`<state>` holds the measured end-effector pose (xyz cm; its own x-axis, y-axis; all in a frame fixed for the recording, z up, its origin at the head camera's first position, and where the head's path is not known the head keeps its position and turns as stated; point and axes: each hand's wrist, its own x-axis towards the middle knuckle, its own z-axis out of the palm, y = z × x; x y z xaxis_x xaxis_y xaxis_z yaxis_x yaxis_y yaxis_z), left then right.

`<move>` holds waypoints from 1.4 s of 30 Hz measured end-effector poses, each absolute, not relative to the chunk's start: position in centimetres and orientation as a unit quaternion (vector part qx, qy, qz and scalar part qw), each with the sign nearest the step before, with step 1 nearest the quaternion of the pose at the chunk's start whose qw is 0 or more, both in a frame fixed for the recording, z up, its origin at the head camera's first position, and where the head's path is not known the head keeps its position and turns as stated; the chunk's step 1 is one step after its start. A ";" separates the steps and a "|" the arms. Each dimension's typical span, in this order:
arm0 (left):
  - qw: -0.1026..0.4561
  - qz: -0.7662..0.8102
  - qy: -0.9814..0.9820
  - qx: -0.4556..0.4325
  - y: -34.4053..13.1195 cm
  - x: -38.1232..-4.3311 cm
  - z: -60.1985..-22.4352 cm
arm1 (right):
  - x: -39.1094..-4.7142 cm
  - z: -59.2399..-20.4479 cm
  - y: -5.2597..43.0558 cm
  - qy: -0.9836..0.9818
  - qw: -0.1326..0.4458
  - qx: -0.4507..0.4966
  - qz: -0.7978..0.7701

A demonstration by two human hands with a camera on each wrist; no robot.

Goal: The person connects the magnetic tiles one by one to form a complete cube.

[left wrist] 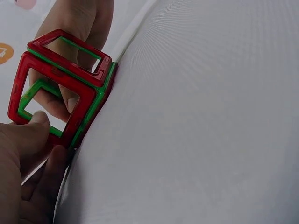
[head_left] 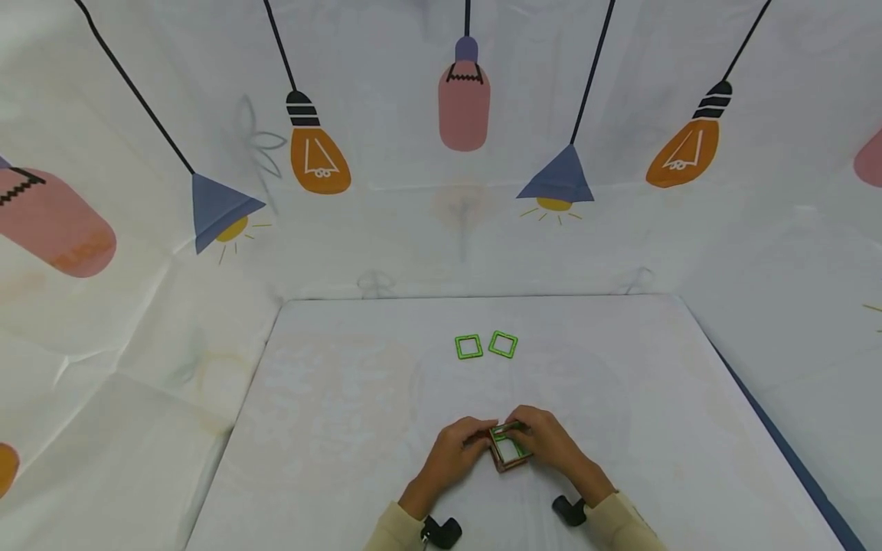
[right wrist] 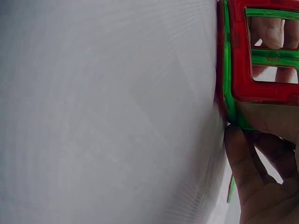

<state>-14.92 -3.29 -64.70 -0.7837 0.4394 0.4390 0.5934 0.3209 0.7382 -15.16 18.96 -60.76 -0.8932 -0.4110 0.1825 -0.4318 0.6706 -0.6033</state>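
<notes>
Square magnetic frame tiles, red and green, are joined edge to edge into a small open box (head_left: 511,465) on the table. My left hand (head_left: 453,450) holds its left side, with the thumb (left wrist: 35,130) over a red upright tile (left wrist: 53,73) in the left wrist view. From the right, my right hand (head_left: 551,442) grips the far right corner, thumb reaching inside the box. In the right wrist view its fingers (right wrist: 245,163) sit low against the green edge (right wrist: 227,60), close to the table. The fingers partly hide the box's back and sides.
Two loose green square tiles (head_left: 469,357) lie side by side farther back on the white table (head_left: 331,428). A white sheet (head_left: 400,222) printed with lamps and bulbs rises behind the table. Each wrist carries a black camera (head_left: 443,533).
</notes>
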 end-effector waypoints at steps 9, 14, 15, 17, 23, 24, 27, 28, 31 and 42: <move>0.061 -0.480 -0.821 -0.303 -3.6 -14.2 -63.9 | -16.4 -59.1 20.9 -0.902 -0.080 0.253 0.339; 0.080 -0.471 -0.824 -0.305 -4.0 -14.2 -63.9 | -18.9 -58.3 22.0 -0.914 -0.080 0.212 0.337; 0.085 -0.470 -0.822 -0.309 -4.0 -14.3 -63.9 | -19.5 -58.2 22.0 -0.918 -0.078 0.197 0.336; 0.089 -0.472 -0.819 -0.314 -4.1 -14.3 -64.0 | -20.7 -58.1 21.9 -0.925 -0.076 0.162 0.334; 0.074 -0.483 -0.811 -0.321 -3.8 -14.3 -64.2 | -24.4 -57.9 21.3 -0.940 -0.071 0.086 0.324; 0.072 -0.482 -0.812 -0.322 -3.8 -14.3 -64.2 | -24.9 -57.9 21.2 -0.941 -0.069 0.080 0.322; 0.068 -0.482 -0.812 -0.322 -3.6 -14.2 -64.2 | -26.3 -57.9 21.1 -0.950 -0.056 0.073 0.299; 0.067 -0.484 -0.811 -0.321 -3.6 -14.2 -64.3 | -26.6 -57.9 21.1 -0.954 -0.047 0.074 0.286; 0.057 -0.489 -0.812 -0.314 -3.6 -14.2 -64.4 | -27.8 -58.0 20.8 -0.963 -0.044 0.076 0.255; 0.035 -0.520 -0.792 -0.318 -3.5 -14.3 -64.4 | -29.7 -59.4 20.2 -0.964 -0.053 0.051 0.254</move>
<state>-14.32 -3.53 -64.43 -0.7950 0.4678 0.3862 0.5406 0.2575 0.8009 -29.67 20.20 -59.39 -0.9891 -0.1260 -0.0758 -0.0723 0.8657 -0.4953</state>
